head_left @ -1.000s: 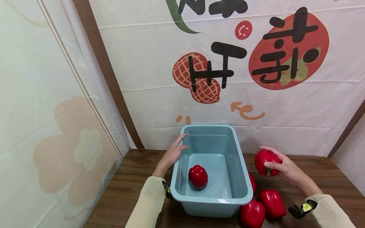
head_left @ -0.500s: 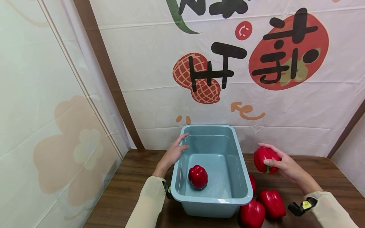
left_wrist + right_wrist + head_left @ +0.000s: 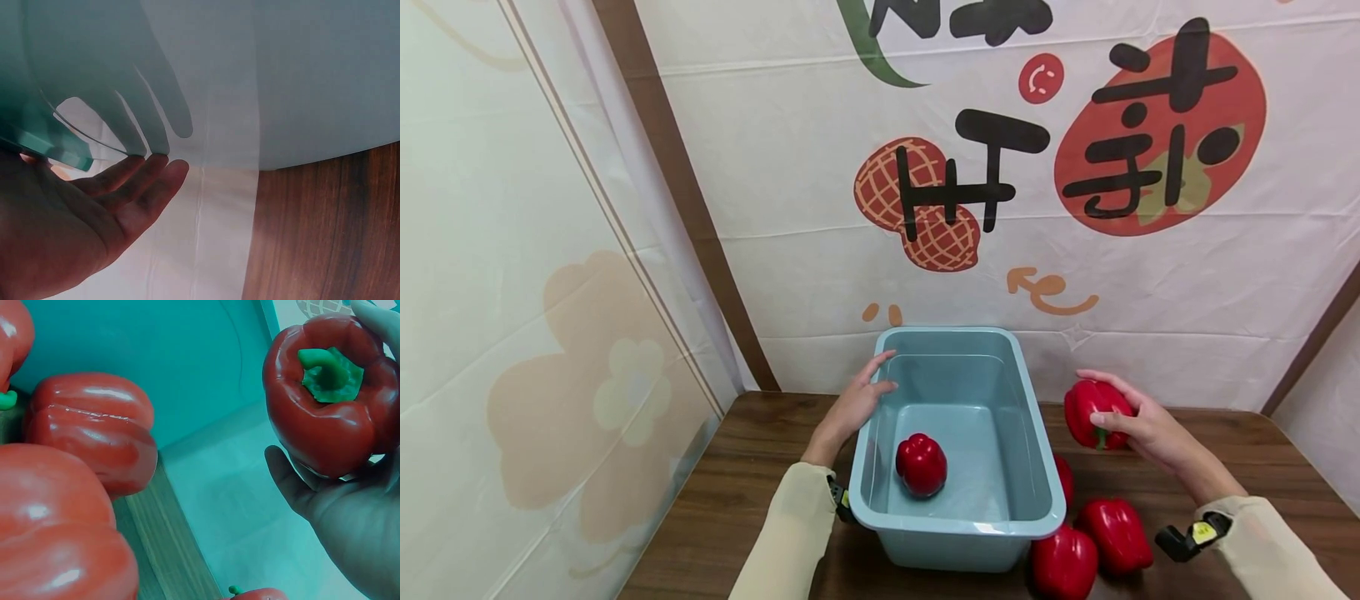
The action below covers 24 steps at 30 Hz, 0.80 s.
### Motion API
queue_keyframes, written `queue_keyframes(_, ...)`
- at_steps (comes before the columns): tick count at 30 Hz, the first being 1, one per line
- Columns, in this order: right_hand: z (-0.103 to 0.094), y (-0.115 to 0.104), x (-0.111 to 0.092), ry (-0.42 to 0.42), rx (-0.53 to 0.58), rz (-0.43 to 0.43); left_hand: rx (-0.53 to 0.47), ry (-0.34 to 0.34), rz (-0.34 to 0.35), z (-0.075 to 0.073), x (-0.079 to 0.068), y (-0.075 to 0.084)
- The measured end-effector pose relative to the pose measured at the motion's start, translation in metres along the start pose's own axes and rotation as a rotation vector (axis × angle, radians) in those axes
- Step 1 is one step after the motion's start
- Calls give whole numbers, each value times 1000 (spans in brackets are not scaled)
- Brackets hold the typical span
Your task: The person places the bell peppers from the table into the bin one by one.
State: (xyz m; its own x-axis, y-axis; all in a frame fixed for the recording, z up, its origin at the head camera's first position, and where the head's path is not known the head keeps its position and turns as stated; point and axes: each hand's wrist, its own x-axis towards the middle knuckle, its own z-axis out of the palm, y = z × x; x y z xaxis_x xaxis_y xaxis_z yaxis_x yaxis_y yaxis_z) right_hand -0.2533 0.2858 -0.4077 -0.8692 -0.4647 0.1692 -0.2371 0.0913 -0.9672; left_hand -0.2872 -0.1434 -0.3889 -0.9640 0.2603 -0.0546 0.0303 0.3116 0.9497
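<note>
A light blue plastic tub [image 3: 955,527] stands on the table with one red bell pepper [image 3: 921,465] lying inside it. My left hand [image 3: 852,408] holds the tub's left rim, thumb and index finger over the edge. In the left wrist view, other fingers [image 3: 150,181] touch the outer wall. To the right of the tub, my right hand [image 3: 1153,425] grips another red bell pepper [image 3: 1093,408] above the table. Its green stem faces the camera in the right wrist view, and the thumb lies across its near side.
More red bell peppers [image 3: 1115,536] lie on the wooden table [image 3: 752,467] against the tub's right side; one is partly hidden by the tub wall. Behind stands a printed white cloth backdrop [image 3: 790,250], with a second cloth panel [image 3: 565,333] on the left.
My right hand has risen slightly and shifted a little left with the bell pepper in its grip. The left hand, the tub and the other peppers have stayed put.
</note>
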Motion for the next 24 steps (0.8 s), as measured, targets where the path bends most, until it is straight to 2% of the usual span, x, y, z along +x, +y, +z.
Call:
queue_keyframes(6,1,-1,3,1,11,-2,11,-18,2,0,-17,23)
queue_keyframes(9,1,0,3,1,16,-4,11,-18,3,0,-20,26)
queue_keyframes(22,4,-8,7,10,4,-19,-4,-15,-8,0,-17,22)
queue_keyframes(24,4,-10,7,8,5,-22,-2,6,-6,1,-11,13)
